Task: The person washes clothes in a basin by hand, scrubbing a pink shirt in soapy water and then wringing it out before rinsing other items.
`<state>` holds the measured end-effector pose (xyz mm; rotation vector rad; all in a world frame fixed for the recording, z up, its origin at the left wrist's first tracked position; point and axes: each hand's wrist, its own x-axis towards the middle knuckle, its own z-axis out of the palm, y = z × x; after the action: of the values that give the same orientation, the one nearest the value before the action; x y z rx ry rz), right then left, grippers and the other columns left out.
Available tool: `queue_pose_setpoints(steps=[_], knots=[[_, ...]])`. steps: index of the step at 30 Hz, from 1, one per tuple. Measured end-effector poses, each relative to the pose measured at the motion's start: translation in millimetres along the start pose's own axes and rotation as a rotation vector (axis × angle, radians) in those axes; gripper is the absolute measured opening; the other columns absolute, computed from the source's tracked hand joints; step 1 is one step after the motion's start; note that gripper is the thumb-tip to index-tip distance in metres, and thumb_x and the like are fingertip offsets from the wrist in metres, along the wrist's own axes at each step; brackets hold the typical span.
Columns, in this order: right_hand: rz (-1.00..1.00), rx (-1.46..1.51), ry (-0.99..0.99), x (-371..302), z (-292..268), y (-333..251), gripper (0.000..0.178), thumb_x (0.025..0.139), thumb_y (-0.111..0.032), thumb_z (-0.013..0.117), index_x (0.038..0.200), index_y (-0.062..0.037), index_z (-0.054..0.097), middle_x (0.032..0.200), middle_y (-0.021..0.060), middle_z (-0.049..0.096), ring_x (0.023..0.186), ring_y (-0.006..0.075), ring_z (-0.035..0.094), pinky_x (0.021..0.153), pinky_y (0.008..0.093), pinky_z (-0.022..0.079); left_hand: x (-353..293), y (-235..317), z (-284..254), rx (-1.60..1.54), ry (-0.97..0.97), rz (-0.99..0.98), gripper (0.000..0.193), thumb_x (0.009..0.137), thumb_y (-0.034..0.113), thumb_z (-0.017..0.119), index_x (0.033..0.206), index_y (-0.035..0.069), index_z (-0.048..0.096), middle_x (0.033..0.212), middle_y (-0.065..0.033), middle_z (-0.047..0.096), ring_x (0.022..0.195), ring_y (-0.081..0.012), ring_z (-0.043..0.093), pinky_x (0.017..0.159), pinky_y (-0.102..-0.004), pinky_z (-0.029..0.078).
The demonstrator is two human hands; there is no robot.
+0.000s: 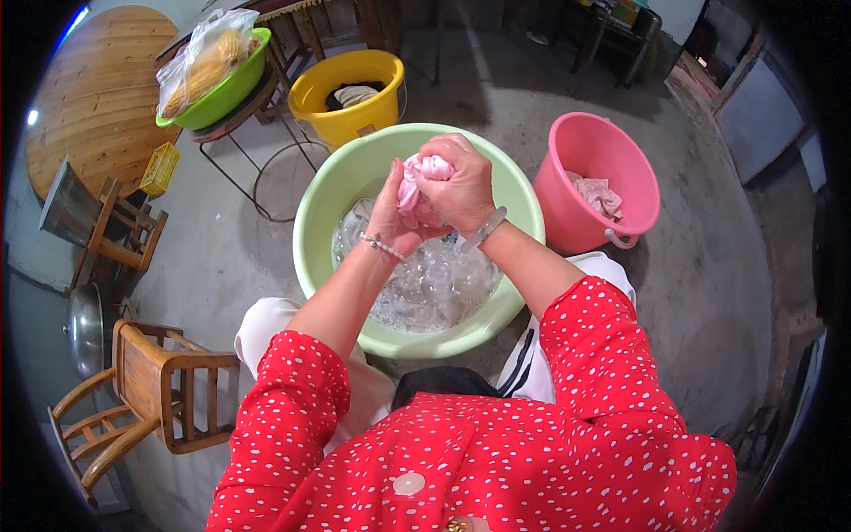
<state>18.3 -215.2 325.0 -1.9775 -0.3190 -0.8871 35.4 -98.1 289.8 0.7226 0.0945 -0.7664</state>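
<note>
Over a wide pale green basin (306, 230) I hold a bunched pink cloth (411, 188) between both hands. My left hand (388, 213) cups it from the left and below, its thumb pointing up along the cloth. My right hand (464, 177) is closed round its upper right part, fingers curled over it. The cloth is crumpled, so its kind cannot be made out. Beneath my hands the basin holds sudsy water (443, 275) with pale fabric partly under the surface.
To the right stands a pink bucket (576, 222) with a pale pink cloth (600, 195) inside. Beyond the basin is a yellow bucket (341, 129) holding dark and light cloth. A green bowl (232, 89) of bagged corn sits on a stool; a wooden chair (146, 372) stands at left.
</note>
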Motion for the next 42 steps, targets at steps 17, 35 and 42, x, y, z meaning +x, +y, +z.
queue_pose_setpoints(steps=[17,35,42], knots=[[1.122,1.286,-0.249,-52.4,20.4,63.6,0.019,0.084,-0.019,0.048,0.093,-0.0065,0.058,0.093,0.0064,0.059,0.084,0.0175,0.058,0.068,0.0310,0.049,-1.3,-14.8,5.2,1.314,0.000,1.220,0.021,0.060,-0.008,0.054,0.076,0.002,0.063,0.091,-0.0127,0.062,0.087,-0.0223,0.059,0.079,-0.0306,0.046],[0.219,0.514,-1.192,-44.7,45.9,78.9,0.015,0.067,-0.006,0.061,0.079,0.0001,0.067,0.084,0.0094,0.065,0.076,0.0144,0.059,0.068,0.0260,0.047,-34.5,-51.9,-15.1,1.908,-0.624,1.356,0.019,0.042,0.008,0.056,0.062,0.009,0.056,0.074,-0.0006,0.055,0.076,-0.0217,0.055,0.064,-0.0338,0.046],[0.552,0.402,-1.252,-56.5,56.3,67.1,0.015,0.057,0.002,0.062,0.071,-0.0016,0.067,0.070,0.0090,0.064,0.063,0.0148,0.058,0.056,0.0282,0.047,-33.6,-68.0,-20.7,2.154,-0.728,1.300,0.011,0.051,0.019,0.055,0.058,0.013,0.051,0.070,0.0007,0.048,0.073,-0.0179,0.052,0.063,-0.0308,0.044]])
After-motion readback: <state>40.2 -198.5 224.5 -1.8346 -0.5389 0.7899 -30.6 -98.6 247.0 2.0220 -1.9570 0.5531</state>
